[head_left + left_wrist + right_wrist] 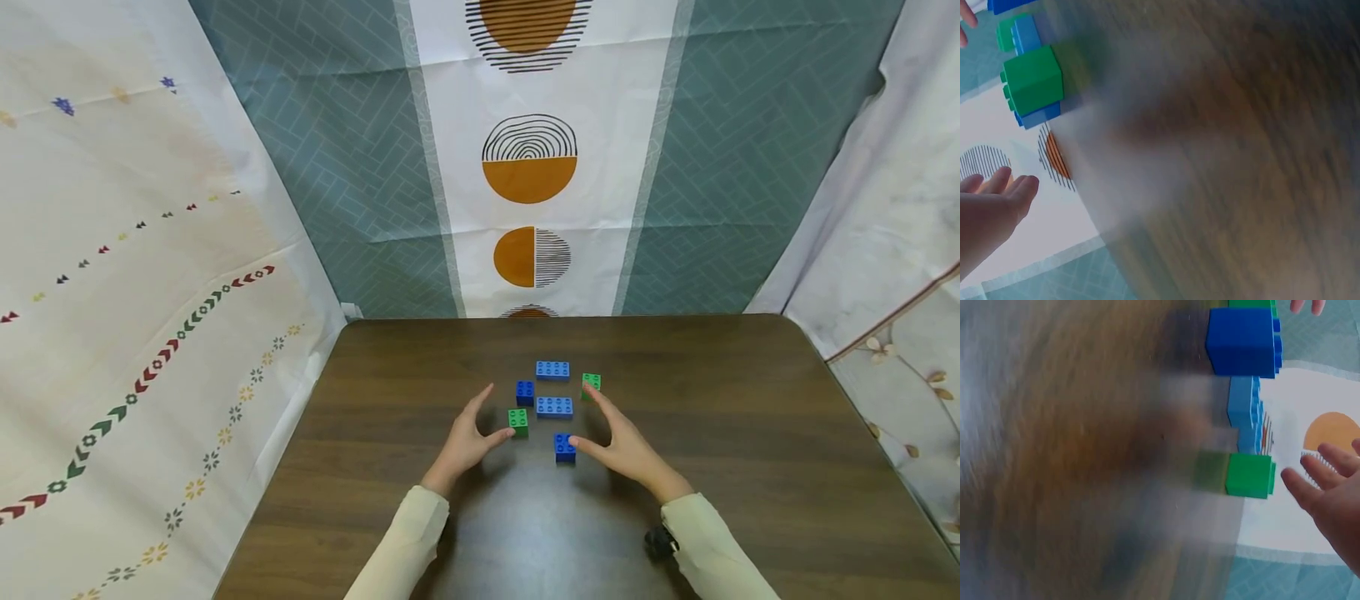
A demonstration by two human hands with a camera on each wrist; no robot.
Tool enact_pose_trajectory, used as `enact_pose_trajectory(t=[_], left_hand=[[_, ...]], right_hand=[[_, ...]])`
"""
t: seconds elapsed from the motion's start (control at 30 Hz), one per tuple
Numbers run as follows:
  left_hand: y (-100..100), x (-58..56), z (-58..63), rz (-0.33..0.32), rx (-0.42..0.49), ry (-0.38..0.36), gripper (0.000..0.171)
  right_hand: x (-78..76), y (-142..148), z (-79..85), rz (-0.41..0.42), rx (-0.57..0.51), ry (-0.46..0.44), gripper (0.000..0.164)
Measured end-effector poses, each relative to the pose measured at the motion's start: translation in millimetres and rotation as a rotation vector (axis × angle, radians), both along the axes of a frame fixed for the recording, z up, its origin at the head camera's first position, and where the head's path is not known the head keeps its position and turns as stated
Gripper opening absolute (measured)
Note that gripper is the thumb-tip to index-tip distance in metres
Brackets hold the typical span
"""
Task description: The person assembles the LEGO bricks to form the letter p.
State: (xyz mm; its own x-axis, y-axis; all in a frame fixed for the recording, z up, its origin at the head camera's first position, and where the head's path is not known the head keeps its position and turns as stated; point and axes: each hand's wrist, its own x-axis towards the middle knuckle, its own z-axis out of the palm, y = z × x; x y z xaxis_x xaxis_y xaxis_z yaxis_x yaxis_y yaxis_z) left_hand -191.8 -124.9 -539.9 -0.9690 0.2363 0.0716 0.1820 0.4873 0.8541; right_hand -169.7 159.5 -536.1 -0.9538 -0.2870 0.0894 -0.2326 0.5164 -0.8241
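Toy building blocks lie studs up on the brown table. My left hand [462, 443] is spread beside the near green block [518, 422], its thumb tip at the block's left edge; I cannot tell whether they touch. On the other side, my right hand [626, 442] has its thumb over the edge of the near dark blue block [565, 448] and its fingertips by the far green block [591, 382]. Between the hands are a second dark blue block [525, 392] and two long lighter blue blocks, one nearer [554, 407] and one farther [552, 370]. Neither hand holds anything.
The wooden table [360, 500] ends at a back edge against a patterned curtain [360, 167]. White cloths hang on the left [150, 292] and right [900, 208]. A small black object [661, 542] sits at the right wrist.
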Motion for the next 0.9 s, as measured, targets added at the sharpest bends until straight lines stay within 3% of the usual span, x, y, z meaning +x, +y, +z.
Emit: enact_pose_trajectory(t=[0.2, 0.27, 0.43, 0.5, 0.67, 0.9], left_hand=[[3, -1.5, -5.0, -0.037, 0.134, -0.057, 0.078], [4, 0.4, 2.5, -0.053, 0.187, -0.08, 0.074], [8, 4.7, 20.7, -0.064, 0.258, -0.127, 0.063], [9, 0.0, 10.4, -0.062, 0.275, -0.137, 0.061], [11, -12.5, -19.0, -0.038, 0.301, -0.154, 0.057], [18, -14.6, -27.1, 0.003, 0.269, -0.165, 0.048]], right_hand=[[1.8, -4, -4.2, 0.073, -0.115, -0.006, 0.084], [4.9, -7, 2.2, 0.097, -0.146, -0.019, 0.079], [2.2, -7, -7.2, 0.165, -0.229, -0.078, 0.075], [-1.8, -5, -19.9, 0.185, -0.256, -0.102, 0.074], [-1.7, -4, -26.9, 0.208, -0.284, -0.158, 0.073], [-1.5, -5, -31.7, 0.23, -0.297, -0.179, 0.067]])
